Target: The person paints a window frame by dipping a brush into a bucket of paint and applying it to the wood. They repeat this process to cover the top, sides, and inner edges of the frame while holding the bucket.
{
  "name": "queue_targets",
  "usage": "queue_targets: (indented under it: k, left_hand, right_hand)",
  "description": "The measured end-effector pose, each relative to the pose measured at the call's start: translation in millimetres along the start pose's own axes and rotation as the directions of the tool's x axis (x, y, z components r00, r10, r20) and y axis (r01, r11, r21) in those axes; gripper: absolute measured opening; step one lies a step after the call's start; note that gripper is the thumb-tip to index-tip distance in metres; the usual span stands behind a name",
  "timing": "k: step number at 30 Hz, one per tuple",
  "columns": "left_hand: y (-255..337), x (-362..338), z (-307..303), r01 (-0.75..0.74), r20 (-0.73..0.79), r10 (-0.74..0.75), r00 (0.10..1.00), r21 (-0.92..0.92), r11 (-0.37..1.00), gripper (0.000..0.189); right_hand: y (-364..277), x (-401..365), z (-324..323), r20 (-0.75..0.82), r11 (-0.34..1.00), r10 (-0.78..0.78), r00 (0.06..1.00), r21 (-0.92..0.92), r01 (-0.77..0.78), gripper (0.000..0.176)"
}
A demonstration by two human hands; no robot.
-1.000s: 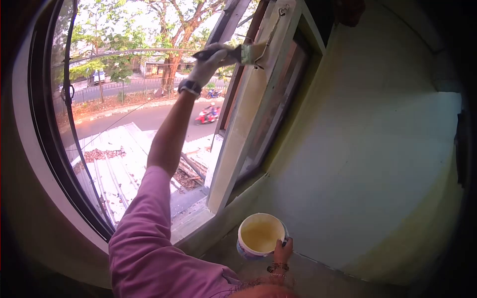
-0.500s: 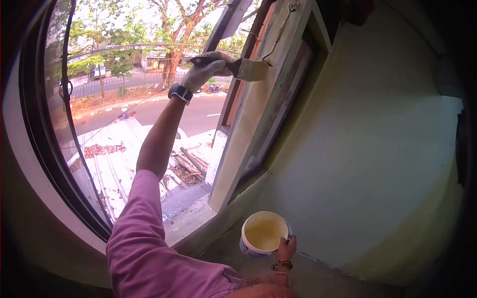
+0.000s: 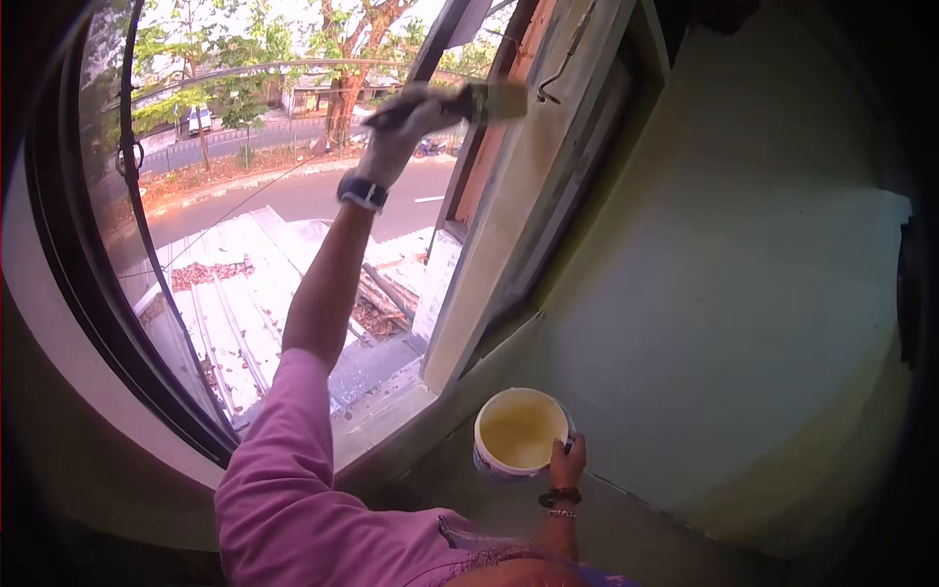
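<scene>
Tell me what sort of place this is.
Probably an upstairs room by a roadside: past the window frame, a roof and a road lie lower down.

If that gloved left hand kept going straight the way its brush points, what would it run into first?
Probably the pale window post, around its metal hook. The brush in the left hand would lead; it is blurred, so whether it already touches is unclear.

We are in an upstairs room being painted: we see a paint bucket low in the middle, a brush at the top, and a roof and road down below, at left.
</scene>
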State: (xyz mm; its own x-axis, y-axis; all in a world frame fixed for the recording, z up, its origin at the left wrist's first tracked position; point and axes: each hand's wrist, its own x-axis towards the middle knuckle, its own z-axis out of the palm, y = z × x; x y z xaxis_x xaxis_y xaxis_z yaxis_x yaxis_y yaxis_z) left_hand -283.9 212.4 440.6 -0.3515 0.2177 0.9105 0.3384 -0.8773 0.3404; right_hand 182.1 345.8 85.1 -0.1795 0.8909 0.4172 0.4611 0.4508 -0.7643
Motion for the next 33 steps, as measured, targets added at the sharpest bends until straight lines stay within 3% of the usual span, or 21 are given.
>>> queue_targets:
  k: [2, 5, 6, 7, 8, 10, 12, 13, 15, 16, 18, 19, 20, 21, 24, 26, 28, 29, 31, 32, 33]
  left_hand:
    - [6.8, 8.4, 15.2, -0.050, -0.013, 0.049, 0.999, -0.048, 0.998, 0.017]
    - [-28.2, -24.1, 20.1, -0.012, 0.032, 0.004, 0.999, 0.274, 0.962, 0.015]
    - [-32.8, -51.8, 14.3, 0.070, 0.033, -0.075, 0.997, 0.142, 0.987, 0.015]
    - [-21.5, -74.6, 7.9, 0.101, 0.059, -0.136, 0.989, 0.403, 0.910, 0.015]
    - [-27.0, -95.4, -1.0, 0.298, 0.081, -0.318, 0.944, 0.197, 0.934, 0.014]
    - [-22.2, -115.4, 2.8, 0.047, 0.036, -0.070, 0.997, 0.442, 0.896, 0.013]
    - [-0.1, -89.7, 34.2, -0.090, -0.066, 0.124, 0.990, 0.378, 0.921, 0.017]
    - [5.5, -76.6, 47.9, -0.080, -0.147, 0.109, 0.983, 0.190, 0.978, 0.018]
    - [-10.2, -79.3, 65.7, 0.079, -0.326, -0.100, 0.940, -0.078, 0.994, 0.016]
    - [-23.7, -91.6, 70.9, 0.156, -0.367, -0.210, 0.906, -0.173, 0.973, 0.015]
    - [-69.1, -166.0, 63.4, 0.269, -0.407, -0.367, 0.836, -0.278, 0.922, 0.018]
    - [-69.5, -205.4, 55.9, 0.446, -0.464, -0.433, 0.773, -0.087, 0.891, 0.020]
    - [-64.1, -244.6, 56.1, 0.511, -0.470, -0.557, 0.685, -0.235, 0.827, 0.018]
    - [-51.1, -249.7, 58.4, 0.542, -0.463, -0.530, 0.711, -0.120, 0.832, 0.019]
    - [-93.3, -383.9, 27.3, 0.654, -0.625, -0.551, 0.552, -0.085, 0.752, 0.018]
    - [-103.0, -395.2, 23.6, 0.777, -0.635, -0.580, 0.510, 0.051, 0.627, 0.019]
    - [-77.2, -304.8, 67.1, 0.693, -0.638, -0.520, 0.567, 0.029, 0.720, 0.026]
    - [-96.0, -271.2, 59.7, 0.622, -0.564, -0.376, 0.735, 0.340, 0.706, 0.027]
    - [-69.6, -176.0, 74.6, 0.365, -0.558, -0.337, 0.759, -0.065, 0.929, 0.023]
    - [-37.9, -142.1, 81.0, 0.334, -0.506, -0.293, 0.811, -0.011, 0.942, 0.024]
    - [-26.3, -116.8, 87.6, 0.166, -0.432, -0.165, 0.887, -0.036, 0.985, 0.024]
  right_hand:
    - [-29.7, -3.1, -9.3, 0.070, 0.994, 0.105, 0.992, -0.019, -0.103, 0.033]
    - [-17.3, -5.5, -3.1, -0.015, 0.999, -0.011, 1.000, -0.036, 0.010, 0.032]
    - [-18.6, -5.2, -0.6, -0.016, 1.000, -0.004, 1.000, -0.026, 0.004, 0.032]
    - [-22.0, -2.4, 1.9, -0.014, 1.000, -0.002, 1.000, -0.010, 0.002, 0.032]
    - [-23.1, -3.5, 0.1, -0.007, 1.000, 0.004, 1.000, -0.003, -0.004, 0.032]
    - [-11.7, -3.0, 1.1, 0.024, 0.999, 0.024, 0.999, -0.045, -0.023, 0.031]
    - [-21.0, -3.4, -0.4, 0.053, 0.999, 0.007, 0.999, 0.038, -0.009, 0.030]
    - [-31.6, 0.2, -1.0, 0.072, 0.999, 0.023, 0.997, 0.021, -0.024, 0.030]
    - [-45.1, -4.1, -7.4, 0.118, 0.998, 0.064, 0.991, -0.023, -0.062, 0.029]
    - [-18.4, -0.6, -0.1, 0.111, 1.000, -0.012, 0.994, -0.006, 0.013, 0.028]
    - [-19.1, 0.9, -0.5, 0.180, 0.998, 0.052, 0.982, 0.020, -0.057, 0.029]
    - [-23.1, 0.0, -2.8, 0.184, 0.999, 0.046, 0.982, 0.009, -0.049, 0.029]
    - [-14.6, 3.8, 1.6, 0.179, 0.999, 0.032, 0.983, 0.000, -0.032, 0.030]
    - [-2.2, 3.7, 3.4, 0.174, 1.000, 0.023, 0.985, -0.014, -0.021, 0.030]
    - [15.6, -0.6, -3.8, 0.179, 0.999, 0.030, 0.983, -0.019, -0.027, 0.031]
    - [23.1, 5.1, 1.5, 0.183, 0.999, 0.052, 0.982, 0.009, -0.054, 0.032]
    - [41.1, 6.1, 2.5, 0.178, 1.000, 0.022, 0.984, 0.012, -0.024, 0.032]
    - [44.3, 3.8, -2.2, 0.175, 1.000, 0.014, 0.984, 0.004, -0.015, 0.032]
    - [32.2, 5.9, -9.9, 0.169, 1.000, -0.003, 0.986, -0.010, 0.004, 0.031]
    - [16.1, 2.9, -17.7, 0.148, 0.999, 0.048, 0.988, -0.018, -0.046, 0.031]
    - [26.0, 3.0, -15.3, 0.157, 0.998, 0.067, 0.985, -0.025, -0.064, 0.031]
